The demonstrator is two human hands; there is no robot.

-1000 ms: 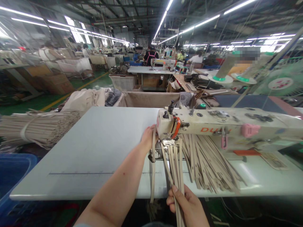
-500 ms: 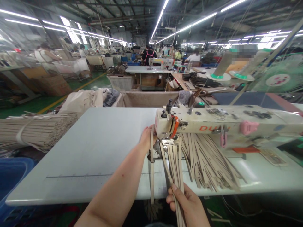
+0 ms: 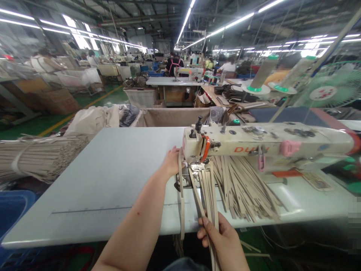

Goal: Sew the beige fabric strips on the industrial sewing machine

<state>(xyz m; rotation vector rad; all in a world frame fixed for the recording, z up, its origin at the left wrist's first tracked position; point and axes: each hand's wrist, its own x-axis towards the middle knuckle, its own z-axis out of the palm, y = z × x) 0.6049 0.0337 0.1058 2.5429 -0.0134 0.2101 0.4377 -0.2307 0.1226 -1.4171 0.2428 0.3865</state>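
Note:
A sewing machine (image 3: 270,137) stands on the pale table, its needle area at the left end. My left hand (image 3: 172,162) is beside the needle area, partly hidden by a beige strip (image 3: 182,210) that hangs toward the table's front edge; what its fingertips hold cannot be made out. My right hand (image 3: 217,235) is closed around several beige strips (image 3: 207,192) near the front edge, their far ends reaching under the presser foot. More loose strips (image 3: 245,188) lie fanned out on the table below the machine arm.
A tied bundle of strips (image 3: 42,156) and a blue basket (image 3: 17,199) are left of the table (image 3: 113,169). Behind it stands a fabric-lined bin (image 3: 175,116). Thread cones (image 3: 263,75) and a fan (image 3: 324,92) are at the right. People sit farther back.
The whole view has shifted slightly, moving the scene a little to the left. Both hands stay nearly in place relative to the machine, the right still gripping the strips.

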